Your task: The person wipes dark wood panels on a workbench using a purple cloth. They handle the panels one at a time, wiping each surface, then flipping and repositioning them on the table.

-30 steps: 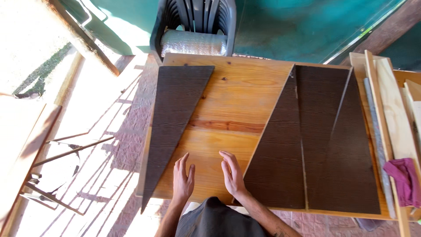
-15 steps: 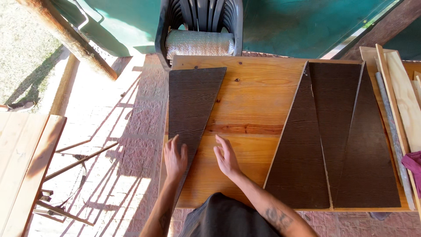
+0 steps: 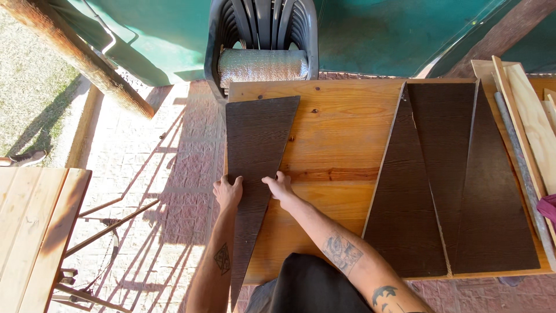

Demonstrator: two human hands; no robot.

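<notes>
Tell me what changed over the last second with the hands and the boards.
Both hands moved left off the bare table onto the lone dark triangular board: the left hand now grips its left edge, the right hand its right edge. The three dark boards to the right and the chair with the foil roll stayed put.

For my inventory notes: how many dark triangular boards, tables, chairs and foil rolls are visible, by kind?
Dark triangular boards: 4, one held by left hand and right hand, three lying together
Wooden tables: 2
Plastic chairs: 1
Foil rolls: 1
Total: 8
</notes>
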